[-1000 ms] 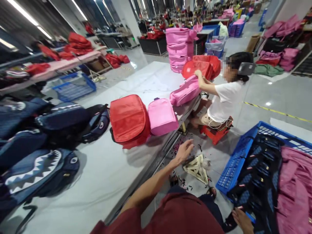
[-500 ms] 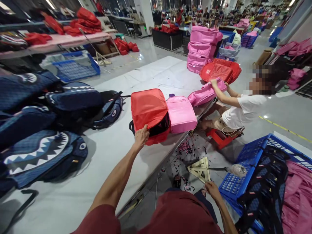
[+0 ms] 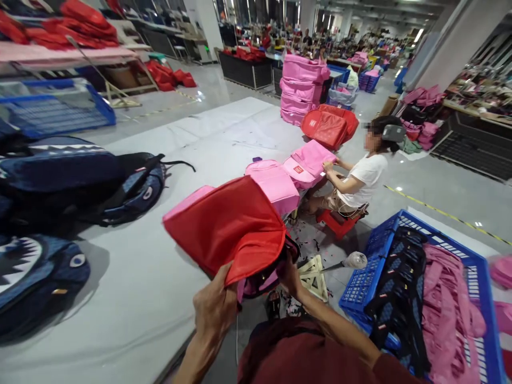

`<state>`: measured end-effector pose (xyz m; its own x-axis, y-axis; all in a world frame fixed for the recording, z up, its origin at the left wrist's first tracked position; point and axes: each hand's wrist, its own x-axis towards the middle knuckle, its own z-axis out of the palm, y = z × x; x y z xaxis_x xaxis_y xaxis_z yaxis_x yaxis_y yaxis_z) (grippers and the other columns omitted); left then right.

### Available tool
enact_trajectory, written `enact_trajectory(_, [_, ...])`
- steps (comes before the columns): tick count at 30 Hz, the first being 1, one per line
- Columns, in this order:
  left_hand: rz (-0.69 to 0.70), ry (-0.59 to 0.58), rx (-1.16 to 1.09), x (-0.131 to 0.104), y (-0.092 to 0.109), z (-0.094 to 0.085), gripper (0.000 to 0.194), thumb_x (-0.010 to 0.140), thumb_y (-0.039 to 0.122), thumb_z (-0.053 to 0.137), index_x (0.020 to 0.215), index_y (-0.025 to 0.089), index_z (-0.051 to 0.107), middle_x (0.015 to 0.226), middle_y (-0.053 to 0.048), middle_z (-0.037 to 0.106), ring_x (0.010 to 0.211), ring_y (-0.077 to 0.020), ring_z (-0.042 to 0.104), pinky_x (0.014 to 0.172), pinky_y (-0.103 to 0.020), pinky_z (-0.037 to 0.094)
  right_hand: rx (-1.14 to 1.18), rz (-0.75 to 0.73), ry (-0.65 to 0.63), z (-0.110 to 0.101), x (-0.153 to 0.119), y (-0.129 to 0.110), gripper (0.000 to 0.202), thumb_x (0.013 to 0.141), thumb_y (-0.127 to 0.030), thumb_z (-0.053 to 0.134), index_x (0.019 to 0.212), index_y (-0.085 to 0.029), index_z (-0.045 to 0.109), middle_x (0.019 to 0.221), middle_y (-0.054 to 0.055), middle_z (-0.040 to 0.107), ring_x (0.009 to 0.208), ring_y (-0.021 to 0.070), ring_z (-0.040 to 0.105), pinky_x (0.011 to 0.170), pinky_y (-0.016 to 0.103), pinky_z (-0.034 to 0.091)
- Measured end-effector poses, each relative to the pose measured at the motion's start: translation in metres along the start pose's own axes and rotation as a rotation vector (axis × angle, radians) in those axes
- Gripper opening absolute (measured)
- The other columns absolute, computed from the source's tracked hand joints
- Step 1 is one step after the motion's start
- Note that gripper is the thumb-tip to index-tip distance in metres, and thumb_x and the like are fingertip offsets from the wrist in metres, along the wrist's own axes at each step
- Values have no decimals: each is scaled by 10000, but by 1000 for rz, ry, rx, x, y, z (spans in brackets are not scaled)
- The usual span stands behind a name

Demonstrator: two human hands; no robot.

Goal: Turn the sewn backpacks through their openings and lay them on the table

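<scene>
I hold a red backpack (image 3: pixel 228 226) with a pink lining up over the near edge of the grey table (image 3: pixel 132 288). My left hand (image 3: pixel 214 314) grips its lower left edge. My right hand (image 3: pixel 290 274) holds its open lower right corner, partly hidden behind the fabric. A pink backpack (image 3: pixel 274 181) lies on the table just beyond it.
Dark blue shark-face backpacks (image 3: pixel 44 266) cover the table's left side. A seated person in a white shirt (image 3: pixel 360 178) handles another pink backpack (image 3: pixel 310 160). A blue crate (image 3: pixel 424 288) of black and pink straps stands on the floor at right. Pink and red bags are stacked at the table's far end.
My left hand took the red backpack off the table and lifted it toward me. My right hand came up from the floor side and took hold of the bag too.
</scene>
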<state>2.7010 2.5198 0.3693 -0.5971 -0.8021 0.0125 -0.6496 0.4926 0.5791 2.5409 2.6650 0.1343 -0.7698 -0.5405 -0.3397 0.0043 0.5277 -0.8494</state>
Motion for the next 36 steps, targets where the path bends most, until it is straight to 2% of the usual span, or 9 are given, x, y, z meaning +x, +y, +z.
enact_trajectory(4, [-93,109,-99,-38,8,6,394,965,440,561,1142,236,848,666,-3,691,603,-192,612,678,-276,429,-85,-116,164,-43,9,39,826,797,-104,568,1621,-54,573,1690,300,530,1504,396,605,1291,563,494])
enact_trajectory(8, [-312,211,-190,-65,20,-3,370,905,534,633,963,215,812,632,26,579,591,-172,505,621,-277,391,-13,-393,260,-79,25,33,657,875,-76,438,1448,-145,751,1631,198,614,1539,271,596,1357,486,453])
enact_trajectory(17, [-510,220,-456,-119,-1,7,504,791,706,757,746,227,606,694,23,518,704,-179,457,626,-297,372,22,-756,39,-84,-12,2,456,1052,-150,485,1375,-255,788,1697,95,606,1609,212,560,1372,449,459])
enact_trajectory(20, [-508,193,-478,-121,-15,16,566,820,762,738,708,249,525,683,34,439,681,-169,394,603,-303,322,-102,-621,179,-78,-21,-2,507,1081,-272,572,1576,-172,625,1707,194,586,1624,282,537,1361,519,451])
enact_trajectory(24, [-469,140,-546,-115,-28,13,550,826,757,730,718,245,561,704,19,492,690,-181,442,611,-302,371,-525,-10,151,-95,-1,-14,474,1174,-480,520,1427,-154,753,1374,256,790,1329,373,755,1141,495,558])
enact_trajectory(26, [-448,63,-578,-117,-34,7,556,793,767,759,768,221,652,733,3,574,715,-200,501,629,-303,422,-647,166,139,-118,14,-27,538,1211,-544,430,1351,-179,799,1242,243,833,1170,349,810,1012,422,558])
enact_trajectory(28, [-417,-98,-596,-123,-39,2,596,782,790,779,827,198,727,769,-18,652,743,-222,560,655,-307,474,-686,150,249,-146,25,-44,555,1226,-553,395,1367,-195,794,1208,226,845,1090,311,813,920,359,511])
enact_trajectory(32, [-251,-510,-544,-128,-42,2,627,870,819,724,912,196,778,802,-46,729,735,-237,627,656,-303,504,-704,-125,485,-187,23,-88,465,1217,-510,480,1330,-187,794,999,149,847,887,249,763,767,297,386])
enact_trajectory(36, [142,-863,-332,-105,-28,-18,605,928,798,692,728,227,712,625,-29,624,565,-198,530,556,-301,389,-692,-404,560,-183,-19,-116,462,1211,-532,494,1261,-187,796,893,90,819,786,225,734,703,300,365])
